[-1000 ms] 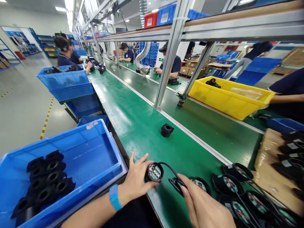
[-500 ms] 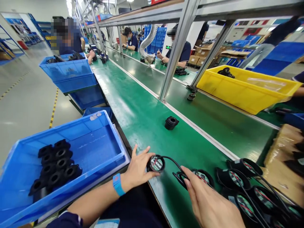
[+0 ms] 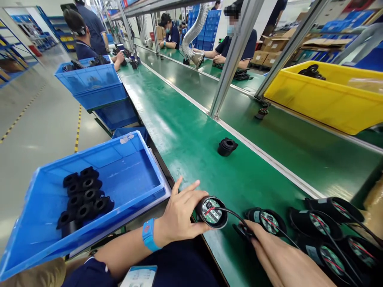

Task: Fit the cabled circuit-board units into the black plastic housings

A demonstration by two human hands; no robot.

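My left hand (image 3: pixel 182 211) has its thumb and fingers around a black round housing (image 3: pixel 212 215), whose open face shows a circuit board with a red wire. A black cable (image 3: pixel 231 211) runs from that board to my right hand (image 3: pixel 278 251), which is closed on the bundled cable; part of the bundle is hidden by the fingers. Just beyond my right hand lies a similar housing (image 3: pixel 267 221) with a board and wire. More of these housings (image 3: pixel 329 259) sit to its right. Farther up the green bench, a black collar (image 3: pixel 227 146) stands alone.
At left, a blue bin (image 3: pixel 128 167) holds several black collars (image 3: pixel 89 194). Another blue bin (image 3: pixel 89 81) stands beyond it. A metal post (image 3: pixel 230 67) rises from the bench divider. Across it is a yellow bin (image 3: pixel 323 105). Co-workers sit farther along the bench.
The housing in my left hand is raised and tilted toward the camera. My right hand keeps hold of the cable. The whole view has shifted somewhat.
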